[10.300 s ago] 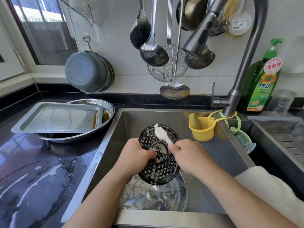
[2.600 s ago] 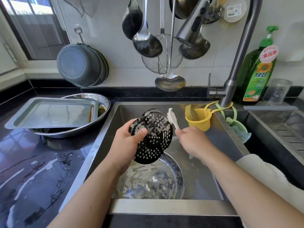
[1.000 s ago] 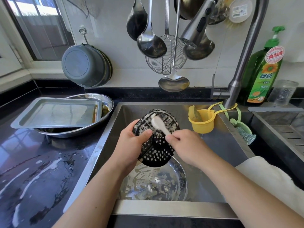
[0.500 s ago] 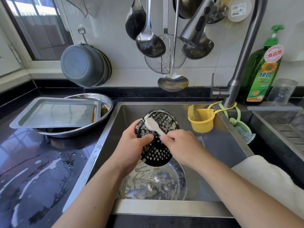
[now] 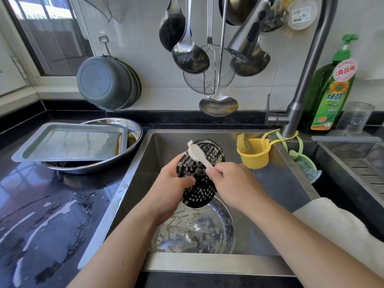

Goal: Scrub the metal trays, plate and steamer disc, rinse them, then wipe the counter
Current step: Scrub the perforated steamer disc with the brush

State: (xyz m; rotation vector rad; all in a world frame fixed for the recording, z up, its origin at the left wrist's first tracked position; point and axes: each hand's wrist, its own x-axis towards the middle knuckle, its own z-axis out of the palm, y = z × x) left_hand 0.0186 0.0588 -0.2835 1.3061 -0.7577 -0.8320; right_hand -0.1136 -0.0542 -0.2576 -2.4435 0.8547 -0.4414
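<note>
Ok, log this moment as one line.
step: scrubbing | left hand: holds steamer disc over sink | right hand: holds brush on disc | soapy

Black glossy table (image 5: 37, 215), wet, streaked with white suds and puddles on the left part. Steel sink (image 5: 133, 183) sunk into the table, soap flecks along its left rim. On the table left of the sink, 1 round steel bowl (image 5: 135, 129), with 1 rectangular metal tray (image 5: 70, 142) lying across it, tilted slightly. On the sink floor, 1 round steel plate (image 5: 207, 231) spotted with foam. At the back right, on the table by the tap (image 5: 295, 113), 1 green soap bottle (image 5: 328, 96) and 1 clear plastic cup (image 5: 355, 117), just beside each other. White cloth (image 5: 340, 225) draped over the right front edge.
</note>
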